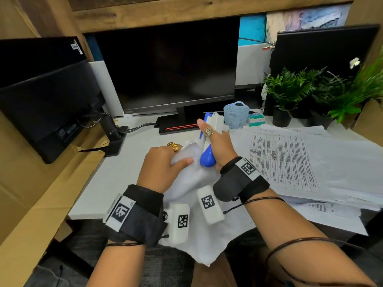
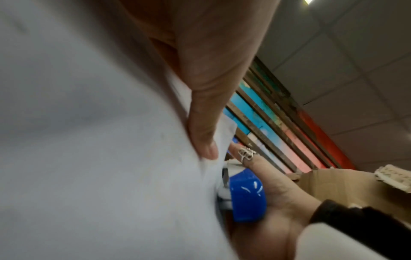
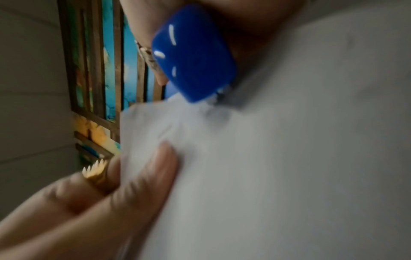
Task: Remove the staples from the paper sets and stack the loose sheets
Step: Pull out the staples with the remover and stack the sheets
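A stapled white paper set is lifted above the desk edge, its lower corner hanging toward my lap. My left hand pinches its upper corner, thumb on the near face and fingers behind; the same paper set fills the left wrist view. My right hand grips a blue and white staple remover, whose blue end presses against the sheet's corner. The staple itself is hidden. Both wrist views are blurred.
A spread pile of printed sheets covers the desk's right side. Behind stand a dark monitor, a light blue basket, a small box and potted plants. Cardboard lines the left.
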